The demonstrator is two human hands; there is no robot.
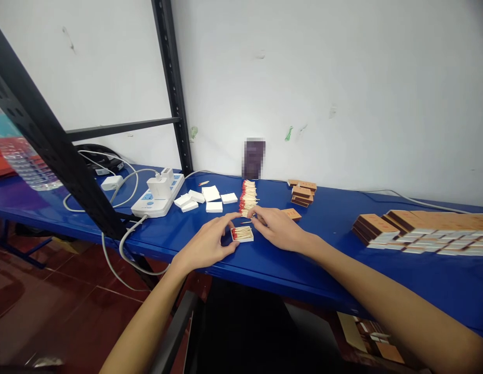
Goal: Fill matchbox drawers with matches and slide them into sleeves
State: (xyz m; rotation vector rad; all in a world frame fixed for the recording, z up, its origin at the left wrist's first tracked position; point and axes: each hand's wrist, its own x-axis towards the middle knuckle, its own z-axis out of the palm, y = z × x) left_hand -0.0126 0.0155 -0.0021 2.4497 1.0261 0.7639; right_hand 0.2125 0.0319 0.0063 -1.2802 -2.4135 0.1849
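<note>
My left hand [210, 240] grips a small white matchbox tray [247, 239] by its left end, thumb at the front and fingers behind. Matches [242, 231] with red heads lie side by side in the tray, heads to the left. Just right of it, my right hand [278, 228] has its thumb and fingers bent together at the near end of a long row of loose matches [249, 195]. A single match [246, 223] sticks out to the left from these fingertips. A brown matchbox sleeve [291, 214] lies partly hidden behind my right hand.
Several white trays [210, 194] lie left of the match row, beside a white power strip [157, 197] with cables. Brown matchboxes [302, 194] are piled at the back; long stacks [432, 228] stand at right. A black metal post [62, 124] rises at the left.
</note>
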